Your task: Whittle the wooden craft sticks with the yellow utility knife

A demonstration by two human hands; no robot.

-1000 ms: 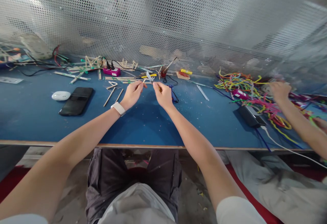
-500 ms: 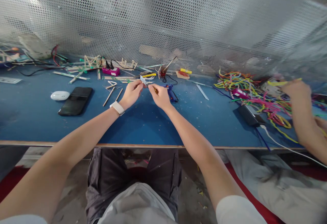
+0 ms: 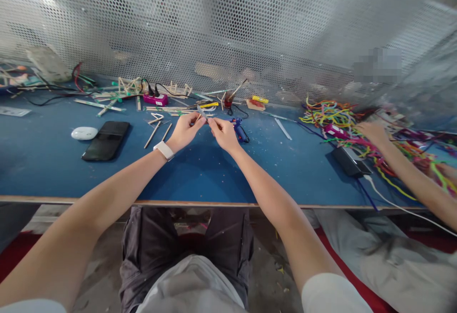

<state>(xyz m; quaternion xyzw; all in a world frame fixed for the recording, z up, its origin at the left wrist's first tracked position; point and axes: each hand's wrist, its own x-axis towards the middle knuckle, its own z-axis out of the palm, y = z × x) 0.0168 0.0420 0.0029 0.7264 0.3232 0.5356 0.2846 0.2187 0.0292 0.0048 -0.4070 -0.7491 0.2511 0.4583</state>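
Note:
Both hands meet above the blue table (image 3: 200,180), fingertips almost touching. My left hand (image 3: 185,130), with a pale band at its wrist, is closed in a pinch on a small pale piece (image 3: 201,111) that sticks up between the hands. Closed fingers of my right hand (image 3: 222,133) press at the lower end of that piece; whatever else they hold is hidden. A blue glue gun (image 3: 240,130) lies just right of my right hand. Two thin sticks (image 3: 153,135) and a small stick triangle (image 3: 156,118) lie by my left hand.
A black phone (image 3: 106,141) and white case (image 3: 84,133) lie left. Pink power strip (image 3: 155,99), yellow-handled cutter (image 3: 209,105) and sticks line the back. At right, another person's hand (image 3: 373,132) reaches over colourful pipe cleaners (image 3: 330,112), near a black box (image 3: 352,161).
The pale piece has tilted and shows less of its face, and my fingertips have drawn closer together. The other person's hand has moved left and down onto the pipe cleaners.

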